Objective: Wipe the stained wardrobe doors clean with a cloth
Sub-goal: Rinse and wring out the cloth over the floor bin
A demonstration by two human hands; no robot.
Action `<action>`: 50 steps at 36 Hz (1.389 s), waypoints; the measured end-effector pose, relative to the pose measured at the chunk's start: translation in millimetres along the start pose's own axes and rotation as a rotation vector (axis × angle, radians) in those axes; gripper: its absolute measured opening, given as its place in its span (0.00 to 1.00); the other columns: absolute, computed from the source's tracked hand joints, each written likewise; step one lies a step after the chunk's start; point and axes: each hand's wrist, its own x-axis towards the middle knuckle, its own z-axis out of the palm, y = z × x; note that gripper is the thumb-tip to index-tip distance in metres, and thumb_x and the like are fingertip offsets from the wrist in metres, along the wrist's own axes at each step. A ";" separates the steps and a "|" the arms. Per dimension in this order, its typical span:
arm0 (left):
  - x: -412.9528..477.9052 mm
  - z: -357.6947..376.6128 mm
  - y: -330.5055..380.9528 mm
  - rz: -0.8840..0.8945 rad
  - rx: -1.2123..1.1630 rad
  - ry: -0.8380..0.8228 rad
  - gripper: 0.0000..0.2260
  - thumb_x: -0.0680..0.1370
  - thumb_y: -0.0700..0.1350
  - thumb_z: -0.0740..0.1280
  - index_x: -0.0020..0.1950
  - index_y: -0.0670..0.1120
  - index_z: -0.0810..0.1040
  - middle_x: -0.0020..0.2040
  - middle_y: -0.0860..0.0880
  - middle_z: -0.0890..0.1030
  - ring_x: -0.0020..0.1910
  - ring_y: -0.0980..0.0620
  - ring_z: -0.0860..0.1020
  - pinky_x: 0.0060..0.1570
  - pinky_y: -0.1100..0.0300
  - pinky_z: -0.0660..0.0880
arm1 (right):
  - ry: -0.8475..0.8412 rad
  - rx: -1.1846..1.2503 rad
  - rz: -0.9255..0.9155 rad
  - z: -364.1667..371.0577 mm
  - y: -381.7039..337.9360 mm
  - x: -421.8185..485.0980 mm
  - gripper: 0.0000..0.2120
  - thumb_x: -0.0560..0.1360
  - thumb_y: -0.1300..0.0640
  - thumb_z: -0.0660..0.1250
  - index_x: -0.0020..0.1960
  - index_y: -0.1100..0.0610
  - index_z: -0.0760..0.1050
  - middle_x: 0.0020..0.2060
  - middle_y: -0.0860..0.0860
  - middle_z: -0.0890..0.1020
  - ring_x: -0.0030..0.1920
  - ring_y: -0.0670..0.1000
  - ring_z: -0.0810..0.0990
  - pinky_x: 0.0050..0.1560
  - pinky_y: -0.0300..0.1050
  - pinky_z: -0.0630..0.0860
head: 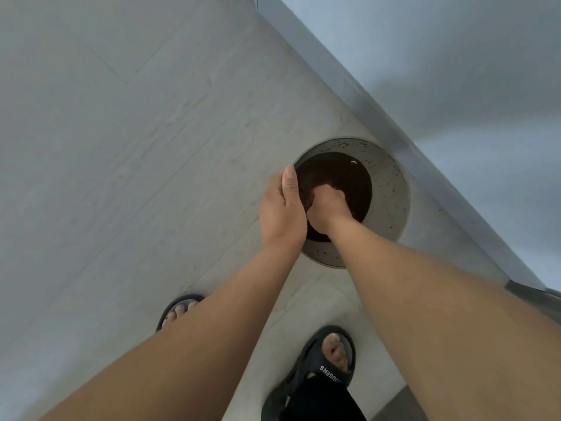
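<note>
A round grey speckled basin (391, 189) stands on the floor, filled with dark water. A dark brown cloth (312, 183) is bunched between both hands over the basin. My left hand (280, 211) is wrapped around the cloth's left side, thumb up. My right hand (329, 208) is fisted on the cloth, lower in the basin. Most of the cloth is hidden by the fingers. The pale wardrobe door (455, 71) fills the upper right.
The wardrobe's grey base strip (379, 117) runs diagonally just beyond the basin. Pale wood-look floor (121, 147) spreads to the left. My feet in dark slippers (331, 360) stand near the bottom, below the basin.
</note>
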 end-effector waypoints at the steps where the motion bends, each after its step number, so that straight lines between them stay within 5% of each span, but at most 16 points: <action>1: -0.3 -0.5 0.9 -0.014 -0.004 -0.014 0.17 0.88 0.55 0.53 0.46 0.50 0.72 0.38 0.57 0.72 0.35 0.65 0.72 0.33 0.72 0.66 | -0.004 -0.006 -0.019 -3.5 -0.1 0.0 0.07 0.80 0.58 0.65 0.55 0.57 0.79 0.51 0.56 0.82 0.46 0.54 0.79 0.47 0.47 0.79; 4: 0.2 -4.6 3.4 -0.017 -0.007 -0.044 0.16 0.88 0.54 0.53 0.43 0.53 0.69 0.37 0.56 0.70 0.32 0.67 0.71 0.32 0.72 0.65 | 0.086 0.030 -0.011 -9.7 2.0 -1.3 0.11 0.79 0.61 0.65 0.61 0.58 0.77 0.55 0.58 0.82 0.54 0.59 0.80 0.56 0.54 0.80; 6: 0.0 -6.1 6.0 -0.030 -0.006 -0.064 0.16 0.88 0.55 0.52 0.44 0.52 0.69 0.38 0.56 0.70 0.33 0.66 0.71 0.33 0.71 0.65 | -0.034 0.019 0.022 -8.6 4.4 -3.2 0.12 0.79 0.61 0.64 0.62 0.59 0.77 0.56 0.59 0.81 0.54 0.59 0.80 0.57 0.53 0.80; 10: 0.6 -10.0 5.8 -0.079 -0.028 -0.123 0.18 0.88 0.57 0.50 0.55 0.47 0.73 0.43 0.56 0.74 0.42 0.60 0.74 0.42 0.64 0.69 | 0.032 0.119 0.078 -10.8 6.2 -5.0 0.14 0.79 0.62 0.65 0.65 0.59 0.75 0.58 0.58 0.79 0.57 0.59 0.78 0.60 0.54 0.78; 14: 0.9 -16.4 13.3 -0.211 -0.027 -0.185 0.23 0.87 0.60 0.49 0.63 0.45 0.74 0.51 0.52 0.78 0.51 0.55 0.77 0.50 0.58 0.74 | -0.143 0.229 0.115 -25.9 1.9 -12.9 0.15 0.80 0.61 0.64 0.66 0.57 0.75 0.61 0.56 0.78 0.60 0.57 0.76 0.60 0.48 0.74; 17: -6.4 -22.9 24.0 -0.267 0.059 -0.074 0.20 0.88 0.58 0.54 0.66 0.45 0.74 0.54 0.51 0.77 0.53 0.52 0.76 0.51 0.53 0.74 | -0.054 0.526 0.182 -51.8 4.3 -32.4 0.10 0.80 0.58 0.67 0.60 0.54 0.75 0.55 0.53 0.79 0.54 0.54 0.78 0.47 0.45 0.73; 20: -24.2 -34.8 34.3 -0.147 0.137 0.069 0.14 0.86 0.52 0.62 0.68 0.46 0.76 0.62 0.50 0.79 0.58 0.52 0.78 0.58 0.54 0.76 | -0.051 0.880 0.235 -79.0 7.3 -64.4 0.05 0.78 0.60 0.69 0.54 0.54 0.77 0.51 0.53 0.82 0.53 0.55 0.81 0.51 0.53 0.81; 25: -48.4 -52.4 56.3 -0.193 0.092 0.083 0.09 0.84 0.51 0.65 0.49 0.48 0.79 0.47 0.50 0.83 0.49 0.51 0.82 0.52 0.46 0.82 | -0.284 1.655 0.323 -128.0 20.8 -124.4 0.12 0.75 0.64 0.68 0.58 0.61 0.79 0.55 0.60 0.83 0.54 0.58 0.82 0.49 0.52 0.80; 28: -50.2 -60.8 81.6 -0.067 0.193 0.116 0.13 0.85 0.52 0.63 0.45 0.46 0.78 0.41 0.47 0.83 0.42 0.47 0.82 0.40 0.52 0.79 | -0.366 1.858 0.300 -143.6 24.1 -149.7 0.15 0.73 0.61 0.67 0.58 0.61 0.80 0.53 0.59 0.82 0.51 0.56 0.81 0.48 0.48 0.78; 30: -49.9 -58.7 94.8 -0.203 0.072 -0.028 0.18 0.85 0.53 0.63 0.50 0.40 0.81 0.40 0.43 0.85 0.37 0.46 0.84 0.40 0.48 0.82 | -0.409 1.910 0.265 -145.1 22.7 -158.2 0.12 0.73 0.60 0.67 0.53 0.60 0.84 0.52 0.58 0.83 0.50 0.55 0.83 0.48 0.47 0.78; 34: -51.4 -46.5 94.1 -0.809 -0.371 -0.561 0.33 0.81 0.66 0.61 0.68 0.37 0.77 0.58 0.37 0.85 0.54 0.41 0.86 0.56 0.47 0.83 | -0.467 1.935 0.234 -137.9 16.5 -156.2 0.17 0.73 0.55 0.72 0.60 0.61 0.83 0.58 0.59 0.82 0.53 0.54 0.84 0.49 0.46 0.80; 36: -52.2 -41.7 85.3 -0.917 -0.613 -0.685 0.35 0.81 0.67 0.61 0.72 0.37 0.76 0.64 0.36 0.83 0.59 0.40 0.84 0.60 0.46 0.81 | -0.442 1.882 0.289 -133.8 14.1 -149.5 0.17 0.74 0.58 0.70 0.61 0.64 0.80 0.58 0.60 0.83 0.53 0.55 0.85 0.47 0.46 0.81; 40: -51.4 -25.0 70.3 -0.840 -0.632 -0.454 0.18 0.86 0.46 0.61 0.72 0.37 0.75 0.65 0.36 0.82 0.58 0.41 0.83 0.58 0.46 0.82 | -0.238 1.600 0.398 -120.6 13.9 -125.7 0.15 0.75 0.64 0.71 0.60 0.67 0.79 0.54 0.64 0.84 0.53 0.60 0.85 0.52 0.53 0.82; 44: -55.6 -9.1 58.5 -0.687 -0.501 -0.278 0.10 0.85 0.36 0.63 0.64 0.37 0.79 0.59 0.39 0.85 0.55 0.43 0.84 0.53 0.52 0.83 | 0.115 1.102 0.453 -110.7 15.7 -117.2 0.20 0.59 0.56 0.78 0.50 0.59 0.81 0.45 0.56 0.85 0.46 0.58 0.85 0.45 0.52 0.83; 48: -64.2 -2.1 56.3 -0.551 -0.331 -0.219 0.05 0.81 0.34 0.69 0.55 0.39 0.82 0.50 0.38 0.86 0.49 0.40 0.86 0.49 0.47 0.84 | 0.137 0.934 0.223 -109.4 0.8 -135.1 0.03 0.70 0.59 0.72 0.40 0.58 0.79 0.68 0.50 0.78 0.67 0.49 0.75 0.63 0.53 0.77; 50: -66.7 -1.1 61.0 -0.499 -0.255 -0.258 0.06 0.80 0.32 0.67 0.51 0.40 0.83 0.42 0.41 0.86 0.38 0.47 0.84 0.34 0.57 0.80 | 0.147 0.904 0.152 -101.0 -3.7 -139.2 0.11 0.72 0.57 0.72 0.34 0.59 0.73 0.73 0.50 0.72 0.72 0.49 0.71 0.65 0.54 0.75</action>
